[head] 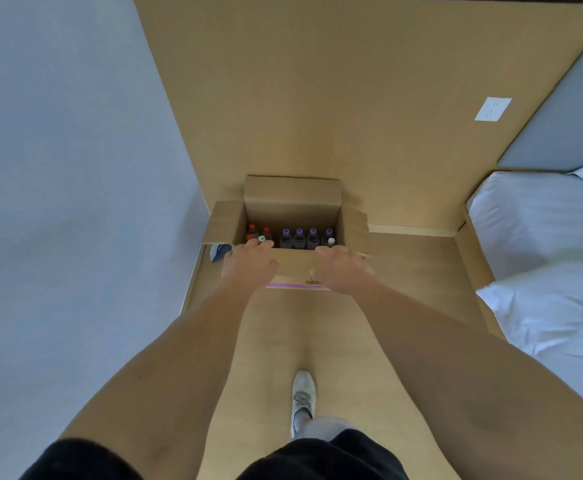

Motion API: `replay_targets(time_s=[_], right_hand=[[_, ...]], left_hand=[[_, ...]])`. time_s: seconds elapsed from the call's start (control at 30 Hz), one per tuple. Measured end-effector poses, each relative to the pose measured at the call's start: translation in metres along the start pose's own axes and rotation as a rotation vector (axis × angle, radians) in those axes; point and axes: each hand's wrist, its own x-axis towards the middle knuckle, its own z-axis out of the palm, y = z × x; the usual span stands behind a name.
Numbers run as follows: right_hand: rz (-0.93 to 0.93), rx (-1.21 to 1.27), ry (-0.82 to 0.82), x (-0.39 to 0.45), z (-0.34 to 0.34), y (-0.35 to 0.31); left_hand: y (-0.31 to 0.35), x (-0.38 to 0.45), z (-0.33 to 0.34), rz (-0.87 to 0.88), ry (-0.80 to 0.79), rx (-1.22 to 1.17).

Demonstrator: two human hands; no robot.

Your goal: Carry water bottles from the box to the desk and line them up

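Only the head view here, looking straight down at the floor. The cardboard box sits in the middle of the frame, pushed against the tan wall panel, flaps folded out so the top is wide open, which is why you can see right down onto the caps. Inside, standing upright in a row: red-capped bottles at the left end, purple-capped bottles across the middle and right, plus a green-capped bottle and a white-capped bottle tucked at the near edge. All dark-bodied plastic, rounded shoulders, packed touching each other (so they'll probably need lifting straight up).

Both arms are stretched out over the near wall of the box. The left hand is right at the rim with its fingertips by the green cap; the right hand is over the near flap at the right. Both grips look loosely spread and hold nothing, though the fingers are a bit blurred.

No desk in frame at all. A bed with smooth white sheets fills the right side, and one white sneaker is at bottom centre on the wood-look floor.
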Motion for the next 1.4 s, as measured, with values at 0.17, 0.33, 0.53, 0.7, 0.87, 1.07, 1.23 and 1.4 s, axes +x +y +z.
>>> replay_targets(time_s=[0.17,0.33,0.53,0.7,0.87,1.07,1.23,1.4], right_hand=[[-0.04,0.004,-0.007,0.084,-0.043,0.0],[-0.067,-0.004,-0.033,0.15,-0.074,-0.001],[-0.017,0.039,-0.074,0.219,-0.087,0.012],[0.053,0.084,-0.073,0.288,-0.095,0.017],[0.107,0.129,-0.118,0.356,-0.096,0.006],[0.186,0.21,-0.172,0.416,-0.084,0.016],[0.248,0.215,-0.217,0.459,-0.059,0.044],[0.273,0.215,-0.251,0.495,-0.01,0.08]], left_hand=[[-0.006,0.09,-0.017,-0.067,-0.029,-0.055],[-0.006,0.16,-0.029,-0.073,-0.047,-0.055],[-0.013,0.235,-0.031,-0.051,-0.123,-0.047],[-0.023,0.305,-0.027,-0.003,-0.164,-0.091],[-0.039,0.381,-0.028,0.032,-0.234,-0.095],[-0.048,0.45,-0.016,0.093,-0.335,-0.061],[-0.044,0.486,0.019,0.105,-0.405,-0.121],[-0.059,0.52,0.078,0.084,-0.443,-0.157]])
